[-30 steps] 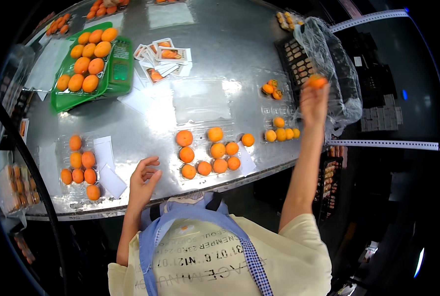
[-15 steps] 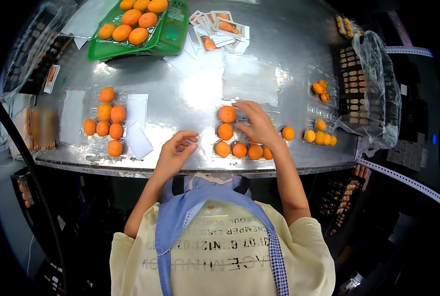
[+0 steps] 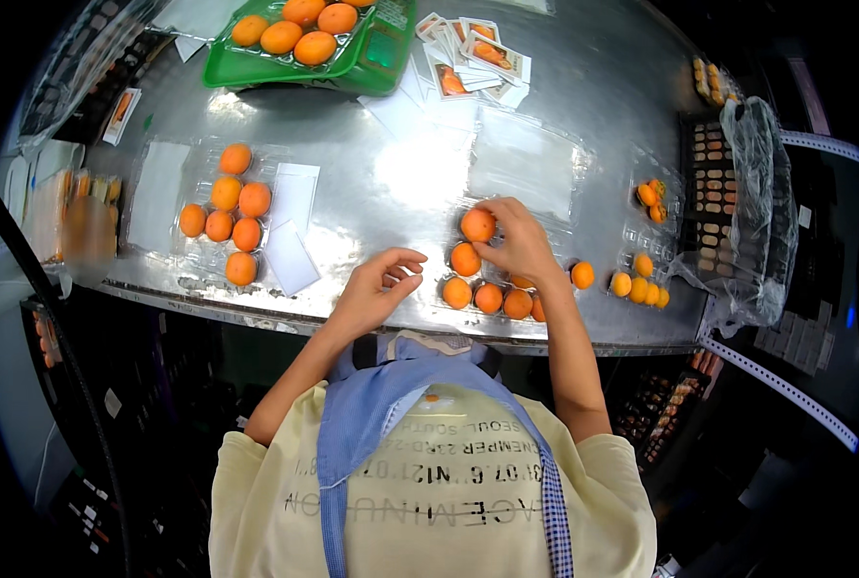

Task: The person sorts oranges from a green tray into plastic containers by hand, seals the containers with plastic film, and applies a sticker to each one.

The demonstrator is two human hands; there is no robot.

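My right hand [image 3: 524,243] has its thumb and fingers closed round an orange persimmon [image 3: 477,224] at the far end of a clear plastic tray near the table's front edge. Just nearer lies another persimmon [image 3: 465,258], and a front row of several more includes one [image 3: 488,298] in the middle. Part of that group is hidden under my right hand and wrist. My left hand [image 3: 381,287] hovers left of the tray, fingers loosely bent and apart, holding nothing.
A second clear tray with persimmons [image 3: 219,226] sits left, beside white cards [image 3: 291,258]. A green scale [image 3: 379,58] bears a fruit tray at the back. Picture cards [image 3: 482,63] lie behind, and a plastic-lined crate [image 3: 757,193] stands right. A lone persimmon [image 3: 582,275] rests right of my arm.
My right hand has moved in from beside the far persimmon and closed on it. My left hand stays near the tray. The whole view has shifted slightly.
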